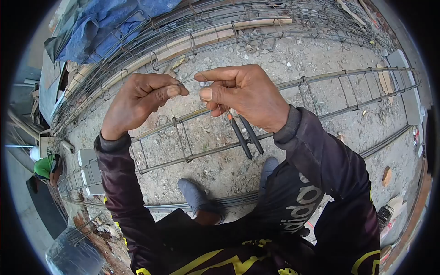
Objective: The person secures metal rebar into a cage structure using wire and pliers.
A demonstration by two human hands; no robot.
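Observation:
My left hand (145,101) is closed in a pinch, thumb against forefinger, on thin tie wire (187,79). Opposite it, my right hand (245,94) curls with thumb and forefinger close to the wire's other end. Black-handled pliers (240,137) with a bit of orange hang down from the right hand's lower fingers; their jaws are hidden by the hand. Loose strands of wire show around those fingers. Beneath both hands runs a long rebar cage (188,158) with square stirrups, lying across the ground.
More rebar cages (220,30) and a wooden plank (215,36) lie at the back, partly under a blue tarp (105,27). Long bars (238,200) pass by my feet. A person in a green shirt (46,167) bends at the far left. Gravel (275,52) covers the ground.

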